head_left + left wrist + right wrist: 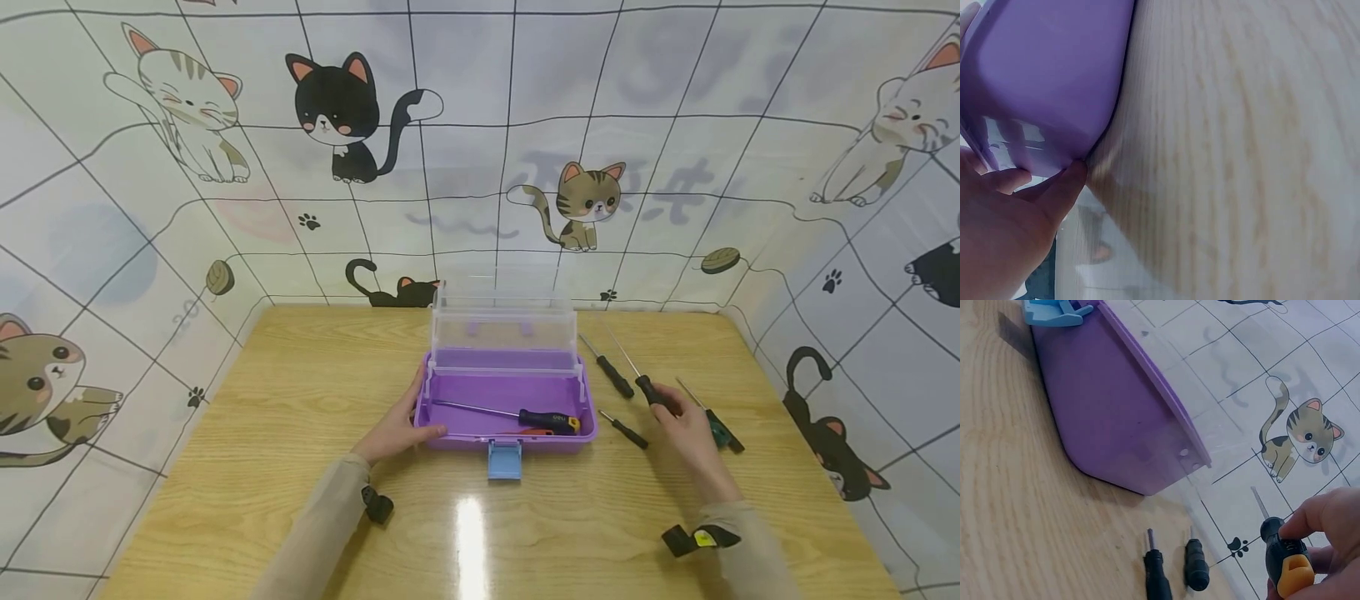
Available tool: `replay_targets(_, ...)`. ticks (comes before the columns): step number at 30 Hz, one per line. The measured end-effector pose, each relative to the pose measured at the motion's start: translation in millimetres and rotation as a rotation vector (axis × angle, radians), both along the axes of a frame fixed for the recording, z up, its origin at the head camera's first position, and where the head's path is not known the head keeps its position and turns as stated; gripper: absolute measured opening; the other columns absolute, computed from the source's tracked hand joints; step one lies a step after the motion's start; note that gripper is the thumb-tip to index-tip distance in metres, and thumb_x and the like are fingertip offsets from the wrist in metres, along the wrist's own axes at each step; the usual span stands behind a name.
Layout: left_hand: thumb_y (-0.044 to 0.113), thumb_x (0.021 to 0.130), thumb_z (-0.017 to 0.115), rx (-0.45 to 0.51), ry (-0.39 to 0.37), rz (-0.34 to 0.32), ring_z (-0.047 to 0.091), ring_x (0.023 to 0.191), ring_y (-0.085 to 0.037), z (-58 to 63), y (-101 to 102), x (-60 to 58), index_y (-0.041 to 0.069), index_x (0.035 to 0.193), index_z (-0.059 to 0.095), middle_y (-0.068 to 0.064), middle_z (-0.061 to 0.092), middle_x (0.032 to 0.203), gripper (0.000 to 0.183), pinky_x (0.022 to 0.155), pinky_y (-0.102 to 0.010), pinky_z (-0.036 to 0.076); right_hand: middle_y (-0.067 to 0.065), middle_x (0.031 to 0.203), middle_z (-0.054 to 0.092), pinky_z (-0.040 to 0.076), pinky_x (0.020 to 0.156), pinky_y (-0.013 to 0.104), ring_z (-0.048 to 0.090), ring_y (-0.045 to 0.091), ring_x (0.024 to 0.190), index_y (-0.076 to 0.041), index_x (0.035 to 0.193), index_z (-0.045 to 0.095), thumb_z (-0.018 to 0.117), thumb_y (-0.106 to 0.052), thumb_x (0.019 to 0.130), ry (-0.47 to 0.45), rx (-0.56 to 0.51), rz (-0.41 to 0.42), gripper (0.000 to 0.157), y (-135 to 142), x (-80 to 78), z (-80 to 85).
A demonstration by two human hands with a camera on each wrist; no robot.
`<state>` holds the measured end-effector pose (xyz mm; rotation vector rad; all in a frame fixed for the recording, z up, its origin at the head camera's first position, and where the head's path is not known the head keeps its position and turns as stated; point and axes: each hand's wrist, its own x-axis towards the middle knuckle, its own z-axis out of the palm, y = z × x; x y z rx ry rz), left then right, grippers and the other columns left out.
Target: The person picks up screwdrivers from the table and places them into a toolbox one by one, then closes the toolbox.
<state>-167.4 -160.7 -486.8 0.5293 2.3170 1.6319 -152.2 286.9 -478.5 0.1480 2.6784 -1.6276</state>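
A purple toolbox [465,392] stands on the table with its clear lid raised. My left hand [397,425] grips its left end, thumb at the front rim; in the left wrist view the fingertips [1075,172] touch the box's lower edge. Inside lie a screwdriver [543,420] with a black and yellow handle and a red-orange item partly hidden beneath it. To the right of the box, my right hand [690,425] holds another screwdriver [1275,540] by its black and yellow handle, shaft pointing away. Two black-handled screwdrivers [615,377] [628,433] lie between that hand and the box.
Just right of the right hand lie a green-handled tool [717,431] and a dark, narrow piece [733,442], both partly covered. A blue latch [505,461] hangs down at the box front. Cat-patterned sheeting [465,167] walls the table's back and sides.
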Motion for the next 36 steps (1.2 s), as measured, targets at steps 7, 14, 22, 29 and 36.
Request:
replay_targets(7, 0.010, 0.084, 0.075, 0.005, -0.005, -0.008, 0.016, 0.141, -0.042, 0.3, 0.2, -0.8, 0.016, 0.155, -0.007, -0.017, -0.003, 0.159, 0.109, 0.109, -0.054, 0.024, 0.029, 0.136, 0.044, 0.039, 0.082, 0.019, 0.041, 0.039, 0.124, 0.004, 0.144, 0.038, 0.043, -0.020, 0.103, 0.017, 0.037, -0.002, 0.047, 3.9, -2.9, 10.9)
replay_targets(14, 0.009, 0.084, 0.074, 0.009, -0.012, -0.012, 0.016, 0.141, -0.042, -0.2, 0.0, -1.2, 0.016, 0.155, -0.008, -0.017, -0.004, 0.159, 0.108, 0.109, -0.054, 0.024, 0.028, 0.130, 0.048, 0.041, 0.062, 0.020, 0.050, 0.027, 0.103, 0.004, 0.143, 0.041, 0.043, -0.018, 0.103, 0.070, 0.061, -0.004, 0.045, 6.6, -6.3, 21.7)
replay_targets(22, 0.011, 0.084, 0.075, 0.010, -0.003, -0.007, 0.017, 0.140, -0.043, -1.8, -0.3, -1.7, 0.016, 0.155, -0.007, -0.016, -0.004, 0.159, 0.109, 0.109, -0.055, 0.025, 0.026, 0.132, 0.048, 0.042, 0.074, 0.009, 0.048, 0.002, 0.101, 0.005, 0.141, 0.043, 0.045, -0.017, 0.103, 0.096, 0.054, 0.026, 0.044, 9.8, -10.4, 27.7)
replay_targets(29, 0.012, 0.083, 0.075, 0.011, 0.011, -0.011, 0.019, 0.139, -0.045, -2.2, -1.0, -2.4, 0.016, 0.155, -0.007, -0.016, -0.004, 0.159, 0.110, 0.107, -0.057, 0.027, 0.019, 0.122, 0.053, 0.046, 0.070, 0.014, 0.051, 0.003, 0.092, 0.005, 0.137, 0.048, 0.049, -0.015, 0.101, 0.119, 0.022, 0.014, 0.041, 6.2, -11.5, 33.0)
replay_targets(36, 0.014, 0.083, 0.075, 0.014, -0.010, -0.013, 0.017, 0.140, -0.044, 0.2, -1.0, -1.8, 0.017, 0.155, -0.008, -0.015, -0.005, 0.159, 0.110, 0.108, -0.056, 0.026, 0.010, 0.116, 0.055, 0.046, 0.068, 0.015, 0.051, 0.004, 0.090, 0.006, 0.134, 0.051, 0.052, -0.012, 0.099, 0.136, -0.013, 0.001, 0.039, 0.1, -12.4, 41.5)
